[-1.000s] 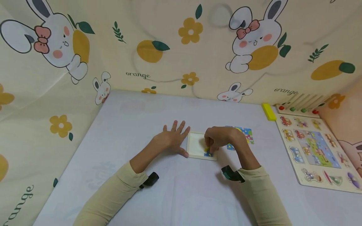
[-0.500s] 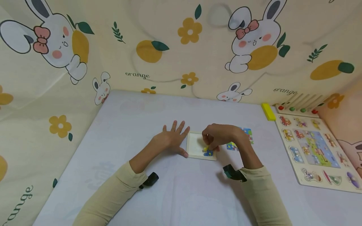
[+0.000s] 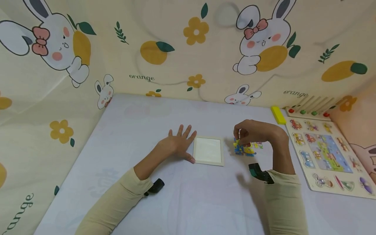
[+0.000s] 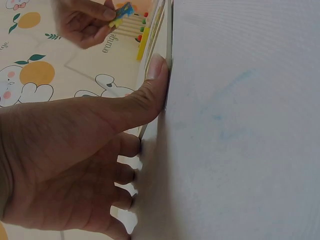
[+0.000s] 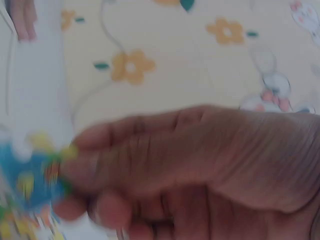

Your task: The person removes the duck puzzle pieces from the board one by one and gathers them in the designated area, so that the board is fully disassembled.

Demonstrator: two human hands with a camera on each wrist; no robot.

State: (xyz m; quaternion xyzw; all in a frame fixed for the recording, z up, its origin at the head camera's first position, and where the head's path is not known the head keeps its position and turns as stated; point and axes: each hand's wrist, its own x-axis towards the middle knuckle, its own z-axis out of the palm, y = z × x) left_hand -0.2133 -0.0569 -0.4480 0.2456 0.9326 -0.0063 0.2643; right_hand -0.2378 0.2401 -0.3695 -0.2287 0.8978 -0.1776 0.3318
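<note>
My right hand (image 3: 258, 130) pinches a jigsaw puzzle piece (image 5: 32, 177), blue with yellow parts, between thumb and fingers. In the head view it hovers over several colourful puzzle pieces (image 3: 250, 152) to the right of a small pale puzzle tray (image 3: 208, 150), partly hiding them. The tray lies flat with its plain white base bare. Spread out on the table, my left hand (image 3: 175, 146) has straight fingers; its thumb (image 4: 155, 90) and index finger touch the tray's left side. The left wrist view also shows the held piece (image 4: 125, 12) raised above the table.
A wooden picture board (image 3: 305, 176) with knobless inset shapes lies at the right. Behind it stands a rack (image 3: 308, 114) with red and green balls and rods. A yellow block (image 3: 278, 115) lies nearby. A patterned cloth wall (image 3: 170, 29) bounds the table (image 3: 141, 120) behind.
My right hand has lifted the puzzle piece from the tray's lower right corner and carried it right, over the other pieces. My left hand has stayed in place.
</note>
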